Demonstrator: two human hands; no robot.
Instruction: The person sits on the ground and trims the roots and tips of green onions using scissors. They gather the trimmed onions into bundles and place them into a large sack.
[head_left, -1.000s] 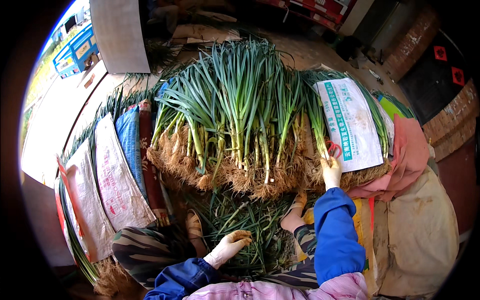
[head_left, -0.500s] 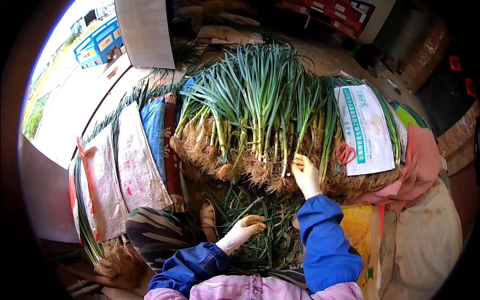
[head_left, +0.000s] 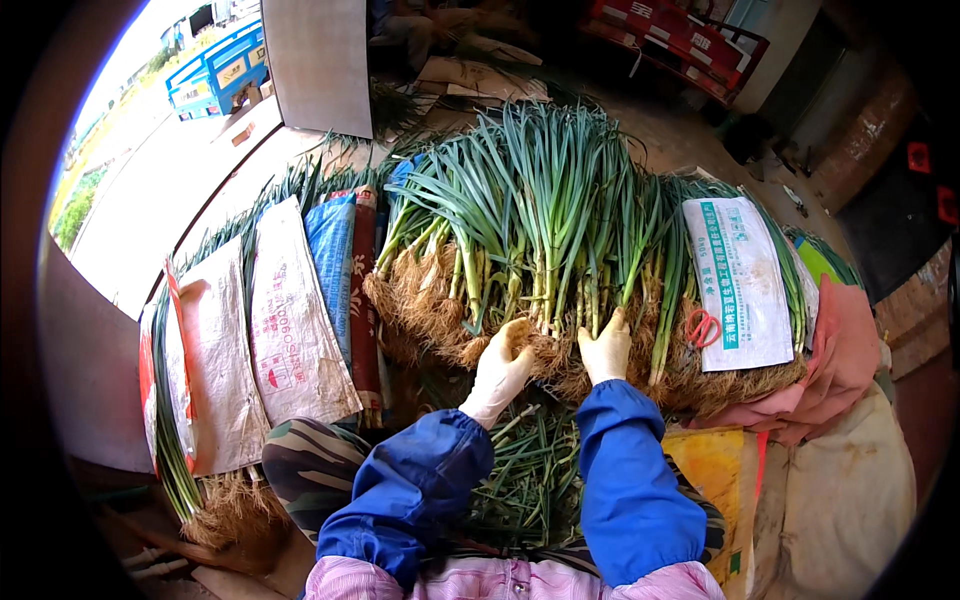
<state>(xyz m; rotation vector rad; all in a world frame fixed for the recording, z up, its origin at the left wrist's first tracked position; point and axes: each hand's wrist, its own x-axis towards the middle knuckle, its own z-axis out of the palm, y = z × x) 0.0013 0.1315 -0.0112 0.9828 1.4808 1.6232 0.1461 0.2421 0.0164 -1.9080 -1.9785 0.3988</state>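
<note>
A wide heap of green garlic plants (head_left: 560, 190) lies in front of me, leaves away from me and brown roots (head_left: 425, 300) toward me. My left hand (head_left: 503, 368), in a pale, stained glove, is at the root ends, thumb and fingers curved and apart, with nothing visible between them. To its right, my gloved right hand (head_left: 606, 350) has its fingertips closed at the base of a green garlic stalk (head_left: 632, 275); its fingers partly hide the grip. Red-handled scissors (head_left: 703, 328) lie right of that hand, beside a white printed sack.
Bundles wrapped in white sacks (head_left: 295, 310) stand at left, beside a blue sack (head_left: 332, 262). The white sack (head_left: 740, 285) covers more plants at right, next to a pink cloth (head_left: 835, 350). Loose leaves (head_left: 530, 470) litter the ground between my legs. A red cart (head_left: 680, 45) stands behind.
My left hand has moved up and forward from above the loose leaves to the roots. My right hand remains at the stalk bases. The view has shifted slightly.
</note>
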